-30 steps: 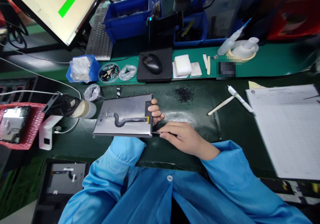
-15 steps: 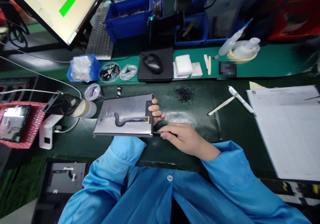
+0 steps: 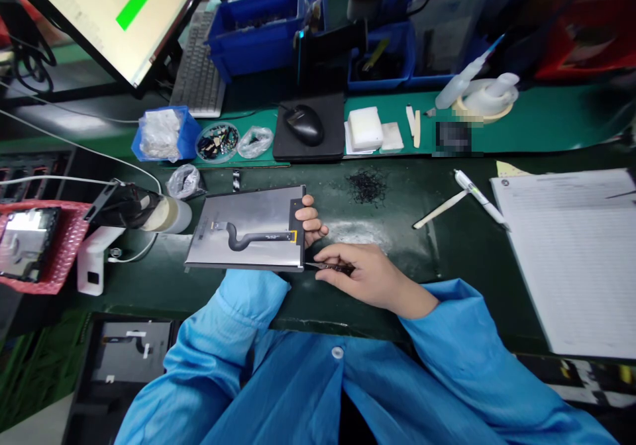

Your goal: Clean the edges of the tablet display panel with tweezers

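My left hand (image 3: 309, 221) holds a tablet display panel (image 3: 258, 214) from beneath, its fingertips curled over the right edge. The panel's silver back faces up, with a black flex cable (image 3: 253, 238) running across it to a yellow-edged connector on the right. Pinched in my right hand (image 3: 370, 276) is a pair of dark tweezers (image 3: 342, 268). Their thin tip points left at the panel's lower right corner; whether it touches cannot be made out. Most of my left palm is hidden under the panel.
Black scraps (image 3: 368, 187) lie beyond my hands. To the right are a wooden stick (image 3: 440, 209), a white pen (image 3: 479, 200) and a lined sheet (image 3: 571, 259). A mouse (image 3: 304, 126) and blue bins (image 3: 256, 34) stand behind. A lidded jar (image 3: 175, 216) is at left.
The fingers of my right hand have shifted on the tweezers, and more of their dark body now shows. The panel and my left hand have stayed in place.
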